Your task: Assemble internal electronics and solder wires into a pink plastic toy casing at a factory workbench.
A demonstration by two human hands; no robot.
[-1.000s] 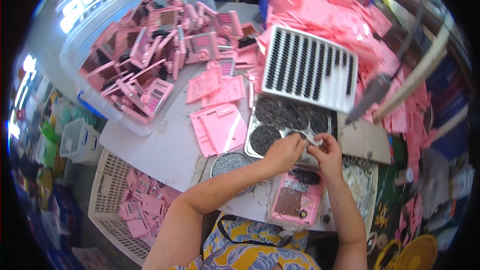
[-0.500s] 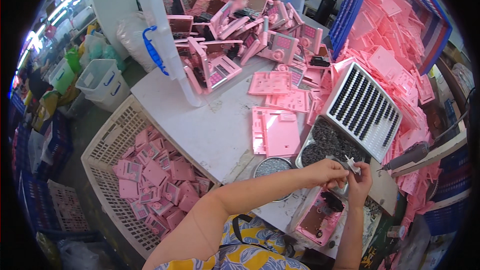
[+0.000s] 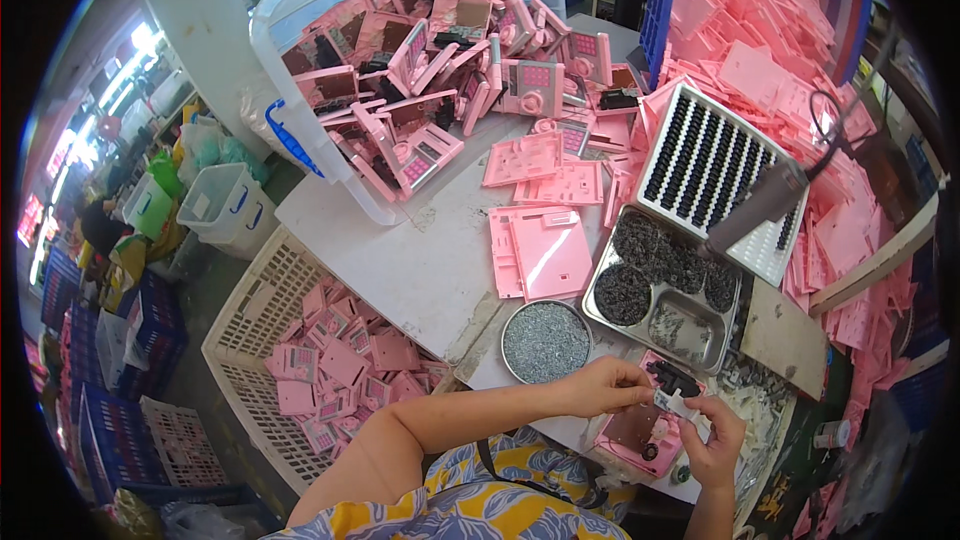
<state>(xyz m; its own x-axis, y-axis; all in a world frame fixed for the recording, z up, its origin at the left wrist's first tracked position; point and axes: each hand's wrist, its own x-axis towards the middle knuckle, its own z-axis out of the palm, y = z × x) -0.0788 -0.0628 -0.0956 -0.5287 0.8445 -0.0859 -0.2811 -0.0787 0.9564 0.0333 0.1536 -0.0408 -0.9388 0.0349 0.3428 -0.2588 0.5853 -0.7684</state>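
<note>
My right hand pinches a small white plastic part between thumb and fingers. Closed fingertips of my left hand meet the left end of that part; what else they grip is too small to tell. Directly beneath both hands lies a pink plastic housing with a brown panel and a black piece at its far end. Just beyond my left hand stands a round metal dish of small silvery bits. A metal compartment tray holds heaps of tiny dark parts.
A power screwdriver hangs over a white tray of black round pieces. Flat pink panels lie on the table. Pink assemblies fill a clear bin and a beige basket. Loose pink panels are piled far right.
Both hands have come nearer, from beside the compartment tray to above the pink housing, with the white part still held. The screwdriver now hangs over the white tray. The whole view has shifted.
</note>
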